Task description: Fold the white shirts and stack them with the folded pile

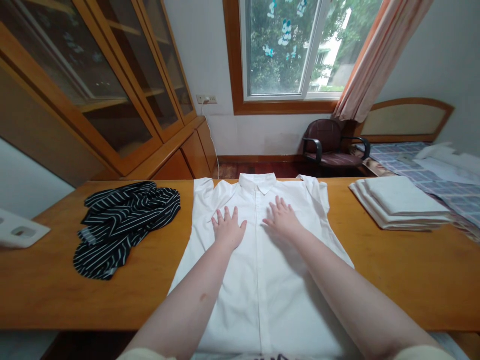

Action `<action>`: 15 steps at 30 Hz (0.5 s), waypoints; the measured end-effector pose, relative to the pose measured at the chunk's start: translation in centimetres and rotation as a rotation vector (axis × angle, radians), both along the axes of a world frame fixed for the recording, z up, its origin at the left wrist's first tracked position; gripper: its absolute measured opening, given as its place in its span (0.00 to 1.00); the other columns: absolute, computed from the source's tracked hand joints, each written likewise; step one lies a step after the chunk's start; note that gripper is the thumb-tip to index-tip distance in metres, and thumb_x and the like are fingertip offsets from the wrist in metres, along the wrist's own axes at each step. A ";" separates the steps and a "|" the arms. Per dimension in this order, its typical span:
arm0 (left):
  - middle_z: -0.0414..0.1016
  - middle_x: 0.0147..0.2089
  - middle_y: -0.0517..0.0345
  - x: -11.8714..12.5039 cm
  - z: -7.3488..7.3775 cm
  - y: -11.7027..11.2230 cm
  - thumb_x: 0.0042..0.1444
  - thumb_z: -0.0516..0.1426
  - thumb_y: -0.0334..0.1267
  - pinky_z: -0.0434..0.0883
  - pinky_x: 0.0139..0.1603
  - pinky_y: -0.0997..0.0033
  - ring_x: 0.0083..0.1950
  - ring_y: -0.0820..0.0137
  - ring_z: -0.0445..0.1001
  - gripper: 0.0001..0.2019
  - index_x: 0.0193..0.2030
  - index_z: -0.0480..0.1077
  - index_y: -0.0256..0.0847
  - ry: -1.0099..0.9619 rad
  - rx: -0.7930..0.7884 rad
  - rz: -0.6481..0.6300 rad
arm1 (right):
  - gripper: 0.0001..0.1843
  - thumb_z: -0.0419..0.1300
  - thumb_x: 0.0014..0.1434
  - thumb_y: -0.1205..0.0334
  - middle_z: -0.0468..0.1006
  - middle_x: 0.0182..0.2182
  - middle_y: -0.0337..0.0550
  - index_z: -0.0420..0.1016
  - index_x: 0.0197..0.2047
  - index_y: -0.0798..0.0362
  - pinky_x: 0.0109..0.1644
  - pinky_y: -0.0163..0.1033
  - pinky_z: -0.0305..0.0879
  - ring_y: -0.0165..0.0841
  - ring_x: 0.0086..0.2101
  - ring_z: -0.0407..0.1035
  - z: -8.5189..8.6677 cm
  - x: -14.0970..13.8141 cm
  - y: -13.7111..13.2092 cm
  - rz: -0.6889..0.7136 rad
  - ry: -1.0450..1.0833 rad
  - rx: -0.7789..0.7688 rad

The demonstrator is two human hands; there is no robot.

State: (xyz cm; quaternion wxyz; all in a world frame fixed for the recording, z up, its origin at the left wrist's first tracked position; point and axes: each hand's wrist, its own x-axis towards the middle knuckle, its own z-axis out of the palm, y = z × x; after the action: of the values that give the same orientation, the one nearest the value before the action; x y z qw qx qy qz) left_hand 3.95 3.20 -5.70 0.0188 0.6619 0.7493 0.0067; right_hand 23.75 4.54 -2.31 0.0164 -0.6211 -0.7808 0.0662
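A white button-up shirt (240,280) lies spread out, front side up, on the wooden table. Its collar (258,183) points toward the far edge, and the lower part hangs over the near edge. My left hand (228,230) rests flat on the left chest of the shirt with the fingers spread. On the other side of the button strip, my right hand (283,217) is also flat with fingers apart, touching the cloth. Neither hand grips anything. Both sleeves are partly bunched near the shoulders.
A crumpled black-and-white striped garment (127,220) lies on the table (405,280) at left. Folded white cloths (399,202) are stacked at right. A white object (22,230) juts in from the left edge. Beyond the table stand a chair (326,142) and a bed (431,165).
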 end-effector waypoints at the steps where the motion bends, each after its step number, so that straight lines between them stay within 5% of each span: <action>1: 0.42 0.71 0.47 0.0 0.0 0.0 0.57 0.39 0.58 0.41 0.62 0.37 0.69 0.45 0.38 0.35 0.69 0.45 0.46 -0.003 -0.002 0.002 | 0.40 0.46 0.60 0.40 0.38 0.67 0.54 0.48 0.67 0.56 0.64 0.50 0.37 0.44 0.65 0.35 -0.3 -0.8 0.2 0.095 0.043 -0.011; 5: 0.40 0.71 0.49 0.0 0.2 0.0 0.58 0.37 0.58 0.41 0.57 0.28 0.69 0.45 0.36 0.34 0.69 0.43 0.50 -0.017 -0.043 0.034 | 0.36 0.41 0.62 0.40 0.43 0.67 0.44 0.46 0.68 0.48 0.65 0.47 0.32 0.38 0.65 0.36 -1.9 -1.4 1.4 0.159 0.088 -0.053; 15: 0.40 0.71 0.51 0.0 0.6 0.1 0.57 0.36 0.59 0.44 0.57 0.27 0.69 0.44 0.37 0.34 0.69 0.43 0.51 -0.025 -0.085 0.030 | 0.40 0.36 0.61 0.38 0.41 0.68 0.47 0.44 0.68 0.54 0.64 0.46 0.39 0.42 0.64 0.37 -3.2 9.0 5.6 -0.363 0.006 0.002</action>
State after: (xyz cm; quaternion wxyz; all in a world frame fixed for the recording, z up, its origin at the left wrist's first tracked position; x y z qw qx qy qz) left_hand 3.99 3.25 -5.06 0.0564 0.6489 0.7586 -0.0166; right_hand 32.78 10.11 -5.47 0.0311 -0.7516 -0.6559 0.0631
